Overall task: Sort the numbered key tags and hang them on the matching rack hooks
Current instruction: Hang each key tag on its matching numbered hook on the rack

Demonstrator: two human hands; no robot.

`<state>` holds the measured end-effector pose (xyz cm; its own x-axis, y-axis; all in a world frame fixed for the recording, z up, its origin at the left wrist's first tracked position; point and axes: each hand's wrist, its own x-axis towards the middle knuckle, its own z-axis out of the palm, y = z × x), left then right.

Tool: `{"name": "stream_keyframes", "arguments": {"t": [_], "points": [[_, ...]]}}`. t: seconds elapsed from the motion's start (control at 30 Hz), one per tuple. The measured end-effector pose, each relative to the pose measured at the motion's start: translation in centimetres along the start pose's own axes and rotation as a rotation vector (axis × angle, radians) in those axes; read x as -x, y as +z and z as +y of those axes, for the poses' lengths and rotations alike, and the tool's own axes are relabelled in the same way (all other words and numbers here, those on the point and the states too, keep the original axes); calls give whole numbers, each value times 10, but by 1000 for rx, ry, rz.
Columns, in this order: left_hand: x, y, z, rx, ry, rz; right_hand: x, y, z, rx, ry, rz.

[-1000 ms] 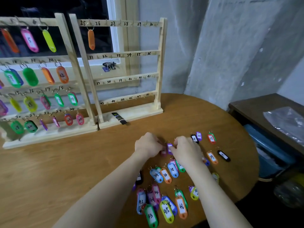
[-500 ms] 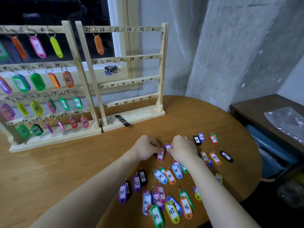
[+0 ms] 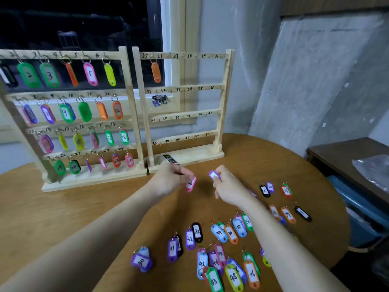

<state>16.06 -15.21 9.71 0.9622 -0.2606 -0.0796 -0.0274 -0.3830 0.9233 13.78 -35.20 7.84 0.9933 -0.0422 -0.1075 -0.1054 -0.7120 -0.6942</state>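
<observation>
Just above the round wooden table (image 3: 63,207), between our two hands, hang the two tags in play. Our left hand (image 3: 168,180) pinches a pink tag (image 3: 190,184) by its ring end, so the tag dangles below the fingertips; its number looks like 26. Our right hand (image 3: 228,186) pinches a purple tag (image 3: 214,175) at its fingertips; we cannot read that one's number. The two tags are near each other but apart.

Below and to the right, loose tags (image 3: 219,232) lie spread on the table in small groups, with numbers in the thirties and forties readable.

Behind the hands stand two wooden racks side by side. The left rack (image 3: 124,85) holds tags on nearly every hook, rows numbered up to 24. The right rack (image 3: 223,98) carries rows numbered 25 to 48 and holds a single orange tag (image 3: 156,72) on its top bar, between the marks 25 and 26. A small black object (image 3: 170,159) lies on that rack's base. At the far right, a blue bin (image 3: 357,209) sits beneath a dark side table (image 3: 328,152).
</observation>
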Motion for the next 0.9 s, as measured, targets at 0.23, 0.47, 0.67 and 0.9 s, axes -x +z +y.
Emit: {"name": "stream_keyframes", "arguments": {"t": [0.23,0.47,0.67,0.9], "points": [[1,-23,27,90,56,27,-8,-12,-41,-481,-84,23],[-7,-49,57,147,130,120,-11,-38,-82,-652,-192,78],[-14,-76,106,87,265,232,-26,-66,-120,-667,-329,108],[-36,-110,161,48,389,436,-52,-94,-163,-537,-405,185]]}}
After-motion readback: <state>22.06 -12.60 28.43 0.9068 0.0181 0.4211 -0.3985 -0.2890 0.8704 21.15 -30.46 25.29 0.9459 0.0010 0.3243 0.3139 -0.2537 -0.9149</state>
